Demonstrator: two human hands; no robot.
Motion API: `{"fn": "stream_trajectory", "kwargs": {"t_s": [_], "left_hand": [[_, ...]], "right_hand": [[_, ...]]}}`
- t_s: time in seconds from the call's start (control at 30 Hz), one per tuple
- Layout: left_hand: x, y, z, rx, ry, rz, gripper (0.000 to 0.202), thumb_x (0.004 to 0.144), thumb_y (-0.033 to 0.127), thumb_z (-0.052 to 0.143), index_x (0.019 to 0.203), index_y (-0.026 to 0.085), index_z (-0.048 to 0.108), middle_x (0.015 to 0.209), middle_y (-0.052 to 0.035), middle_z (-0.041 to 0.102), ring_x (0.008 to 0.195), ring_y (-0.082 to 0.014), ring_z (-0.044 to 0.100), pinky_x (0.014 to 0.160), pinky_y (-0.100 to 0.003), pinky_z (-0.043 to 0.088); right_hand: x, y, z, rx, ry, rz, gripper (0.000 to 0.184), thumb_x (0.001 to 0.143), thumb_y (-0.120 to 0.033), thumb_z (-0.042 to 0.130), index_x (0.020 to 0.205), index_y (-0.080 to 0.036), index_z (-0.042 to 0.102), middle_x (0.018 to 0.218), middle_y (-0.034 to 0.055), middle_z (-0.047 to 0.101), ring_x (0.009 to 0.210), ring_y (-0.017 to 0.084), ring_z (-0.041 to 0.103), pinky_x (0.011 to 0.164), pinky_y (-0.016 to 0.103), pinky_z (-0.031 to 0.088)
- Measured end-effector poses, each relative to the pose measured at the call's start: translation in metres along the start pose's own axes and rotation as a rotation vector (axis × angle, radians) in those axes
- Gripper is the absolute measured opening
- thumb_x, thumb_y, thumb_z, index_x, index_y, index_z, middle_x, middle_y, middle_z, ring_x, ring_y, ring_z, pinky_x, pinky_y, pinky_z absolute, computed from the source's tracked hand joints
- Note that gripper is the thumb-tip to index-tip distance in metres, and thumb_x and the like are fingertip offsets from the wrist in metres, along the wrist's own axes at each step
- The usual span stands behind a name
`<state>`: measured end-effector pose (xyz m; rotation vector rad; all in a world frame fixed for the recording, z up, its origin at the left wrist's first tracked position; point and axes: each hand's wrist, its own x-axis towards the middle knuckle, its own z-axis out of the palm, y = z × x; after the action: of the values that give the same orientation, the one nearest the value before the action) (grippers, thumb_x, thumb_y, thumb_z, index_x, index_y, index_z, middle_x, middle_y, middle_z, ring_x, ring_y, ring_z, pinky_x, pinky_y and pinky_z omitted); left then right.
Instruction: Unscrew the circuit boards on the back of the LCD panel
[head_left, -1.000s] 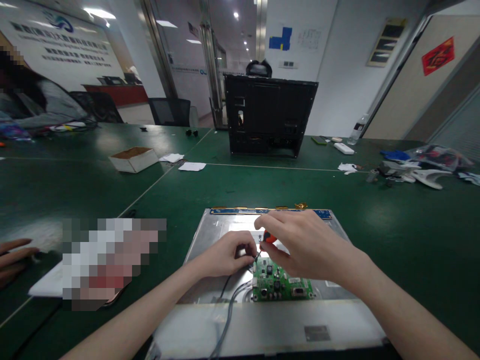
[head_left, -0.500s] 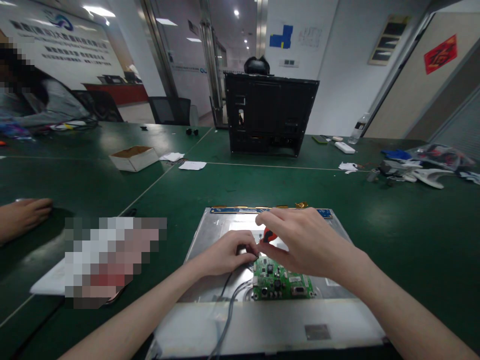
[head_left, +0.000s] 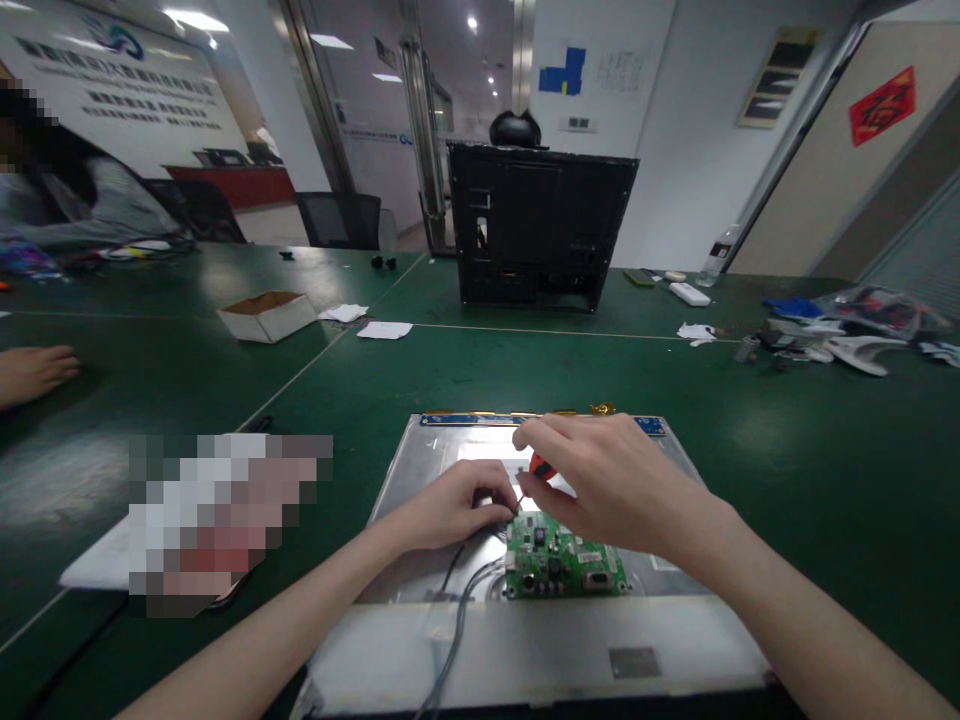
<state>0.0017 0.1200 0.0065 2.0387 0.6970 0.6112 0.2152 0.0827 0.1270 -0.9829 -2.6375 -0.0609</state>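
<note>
At a green table [head_left: 810,480], my R hand [head_left: 615,480] grips a red-and-black driver [head_left: 541,467], handle held btwn thumb & fingers, shaft angled down to the upper-left corner of a green board [head_left: 562,560]. My L hand [head_left: 457,507] meets it there, thumb & index drawn together right by the tip; can't tell if they pinch the shaft, a screw or nothing. The board lies flat on the back of a silver panel [head_left: 397,510], toward its near edge, just above a pale strip [head_left: 555,650], w/ my R hand over its upper-right part. Grey cables [head_left: 459,620] run from the board's L side down toward me. A blue strip [head_left: 465,421] lines the panel's far edge. Beyond, a black casing [head_left: 544,230] stands upright on the table, w/ a white box [head_left: 270,318] & papers [head_left: 385,330] to its L, a bottle [head_left: 718,258] to its R. Far L, a co-worker's hand [head_left: 37,375] rests on the tabletop, well apart from mine; nearer, a white sheet [head_left: 101,560] lies partly under a pixelated patch.
</note>
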Motion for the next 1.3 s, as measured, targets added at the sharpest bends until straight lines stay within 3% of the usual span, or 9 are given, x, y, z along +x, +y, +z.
{"fn": "stream_trajectory", "kwargs": {"t_s": [0.27,0.5,0.83,1.3], "left_hand": [[0.0003,0.0,-0.0013,0.061,-0.008,-0.036,0.009,0.088,0.024,0.066,0.089,0.017,0.071,0.095,-0.0052,0.07,0.088,-0.0206,0.063,0.083,-0.033,0.048],[0.0003,-0.0005,-0.0015,0.039,-0.023,-0.023,0.011,0.089,0.025,0.065,0.089,0.018,0.073,0.094,-0.0055,0.07,0.087,-0.0201,0.063,0.082,-0.032,0.048],[-0.0013,-0.0009,-0.0012,0.058,0.009,-0.024,0.008,0.086,0.022,0.067,0.088,0.018,0.073,0.095,-0.005,0.071,0.088,-0.0204,0.063,0.085,-0.033,0.048],[-0.0003,0.0003,-0.0018,0.057,-0.006,-0.009,0.008,0.086,0.019,0.066,0.09,0.018,0.072,0.093,-0.0047,0.07,0.086,-0.0203,0.063,0.082,-0.033,0.048]], "right_hand": [[-0.0012,0.0012,0.0007,-0.013,-0.01,0.017,0.012,0.095,-0.029,0.056,0.094,-0.017,0.055,0.082,0.0027,0.067,0.065,0.015,0.056,0.054,0.027,0.023],[-0.0018,0.0006,0.0,0.021,-0.04,0.009,0.007,0.089,-0.02,0.056,0.095,-0.017,0.054,0.089,0.0036,0.067,0.068,0.015,0.056,0.055,0.027,0.025],[0.0004,0.0027,0.004,-0.002,0.019,-0.006,0.01,0.095,-0.026,0.055,0.094,-0.017,0.054,0.083,0.0037,0.069,0.065,0.015,0.057,0.054,0.027,0.023],[0.0002,0.0038,0.0044,-0.036,0.006,0.009,0.015,0.097,-0.032,0.054,0.093,-0.017,0.055,0.079,0.0031,0.069,0.064,0.016,0.059,0.053,0.028,0.022]]}}
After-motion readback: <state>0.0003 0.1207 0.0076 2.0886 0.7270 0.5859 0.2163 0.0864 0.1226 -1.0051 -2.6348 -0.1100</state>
